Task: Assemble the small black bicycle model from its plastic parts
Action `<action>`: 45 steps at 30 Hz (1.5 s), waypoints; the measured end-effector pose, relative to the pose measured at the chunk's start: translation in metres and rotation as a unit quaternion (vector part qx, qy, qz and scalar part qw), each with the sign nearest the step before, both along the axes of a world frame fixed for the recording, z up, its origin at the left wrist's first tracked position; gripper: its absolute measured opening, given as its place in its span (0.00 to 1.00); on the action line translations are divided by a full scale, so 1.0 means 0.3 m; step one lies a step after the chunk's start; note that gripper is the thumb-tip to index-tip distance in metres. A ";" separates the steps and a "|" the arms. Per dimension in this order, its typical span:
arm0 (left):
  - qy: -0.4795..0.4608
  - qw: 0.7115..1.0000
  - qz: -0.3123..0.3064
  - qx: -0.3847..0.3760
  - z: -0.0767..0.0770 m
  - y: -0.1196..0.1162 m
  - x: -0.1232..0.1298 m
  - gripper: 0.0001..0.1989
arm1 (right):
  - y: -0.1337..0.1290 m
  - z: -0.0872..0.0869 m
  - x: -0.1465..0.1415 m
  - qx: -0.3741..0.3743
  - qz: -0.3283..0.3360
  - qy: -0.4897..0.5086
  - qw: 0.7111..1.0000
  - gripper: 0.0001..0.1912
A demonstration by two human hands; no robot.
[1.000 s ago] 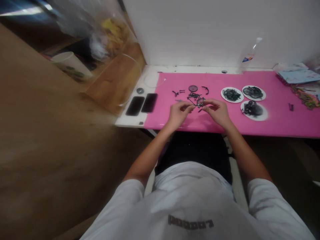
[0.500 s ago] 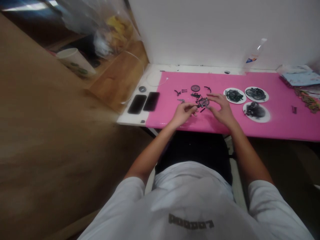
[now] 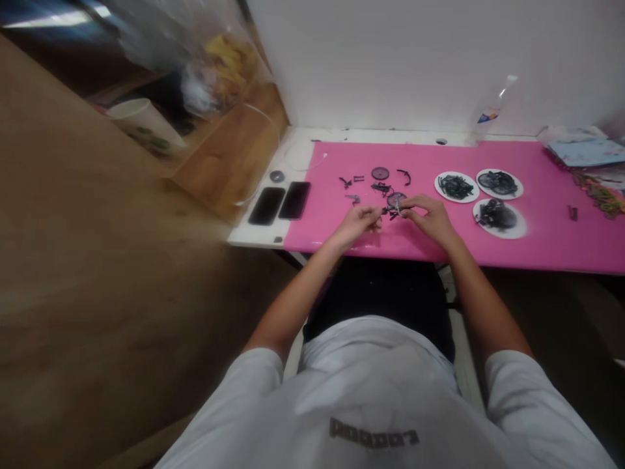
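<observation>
A small dark assembly of thin parts is held between my two hands, above the pink mat. My left hand pinches its left end. The fingertips of my right hand are closed on its right side. Just behind lies a dark spoked wheel, partly covered by the assembly. Farther back on the mat are another round wheel, a curved black piece and small dark pieces. A grey piece rests beyond my left hand.
Three white plates of dark parts stand to the right. Two phones lie at the left, near a round grey object. A clear bottle and a stack of bags are at the back right.
My right hand has closed its fingers from a spread pose onto the assembly. The assembly now sits nearer the front edge, in front of the spoked wheel. My left hand has barely moved.
</observation>
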State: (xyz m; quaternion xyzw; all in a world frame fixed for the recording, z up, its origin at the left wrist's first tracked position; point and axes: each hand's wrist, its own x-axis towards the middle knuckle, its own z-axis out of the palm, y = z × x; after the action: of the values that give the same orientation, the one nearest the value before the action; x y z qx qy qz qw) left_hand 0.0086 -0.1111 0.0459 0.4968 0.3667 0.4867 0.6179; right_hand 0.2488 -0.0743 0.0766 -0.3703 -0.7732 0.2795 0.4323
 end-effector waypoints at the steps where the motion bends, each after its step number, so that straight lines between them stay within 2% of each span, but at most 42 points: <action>1: -0.008 1.000 -0.003 -0.007 -0.003 0.002 -0.002 0.23 | 0.001 -0.004 -0.001 -0.014 -0.002 0.009 1.000 0.06; 4: -0.019 1.000 -0.017 -0.012 -0.018 0.013 -0.010 0.26 | 0.019 -0.024 -0.001 -0.063 -0.014 0.048 0.997 0.15; 6: -0.001 1.000 -0.004 -0.006 -0.035 0.029 -0.022 0.28 | 0.044 -0.041 0.008 -0.085 -0.036 0.079 0.993 0.21; 9: 0.069 0.994 0.083 0.034 -0.068 0.062 -0.058 0.26 | 0.093 -0.070 0.039 -0.087 -0.082 0.127 0.985 0.27; 12: 0.178 0.952 0.218 0.117 -0.098 0.089 -0.109 0.17 | 0.140 -0.107 0.072 -0.104 -0.114 0.169 0.973 0.31; 14: 0.268 0.912 0.257 0.173 -0.109 0.095 -0.140 0.12 | 0.161 -0.136 0.084 -0.117 -0.136 0.180 0.967 0.31; 19: 0.434 0.836 0.232 0.241 -0.126 0.087 -0.169 0.17 | 0.177 -0.194 0.081 -0.152 -0.154 0.180 0.960 0.32; 23: 0.495 0.810 0.208 0.234 -0.153 0.085 -0.161 0.29 | 0.173 -0.216 0.070 -0.148 -0.150 0.166 0.963 0.30; 27: 0.530 0.800 0.173 0.221 -0.174 0.088 -0.154 0.31 | 0.165 -0.230 0.064 -0.130 -0.149 0.133 0.971 0.28; 31: 0.550 0.787 0.154 0.233 -0.185 0.095 -0.149 0.26 | 0.161 -0.236 0.064 -0.125 -0.144 0.119 0.974 0.27; 39: 0.524 0.800 0.169 0.239 -0.181 0.102 -0.145 0.24 | 0.166 -0.242 0.066 -0.130 -0.142 0.105 0.976 0.26; 45: 0.524 0.797 0.184 0.239 -0.179 0.093 -0.145 0.21 | 0.168 -0.248 0.068 -0.118 -0.139 0.101 0.978 0.26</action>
State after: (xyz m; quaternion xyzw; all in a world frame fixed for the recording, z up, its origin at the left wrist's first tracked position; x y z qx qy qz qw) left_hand -0.0349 -0.0832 -0.0079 0.7308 0.5911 0.3286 0.0921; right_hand 0.2693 -0.0241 0.0023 -0.4928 -0.6275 0.3422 0.4963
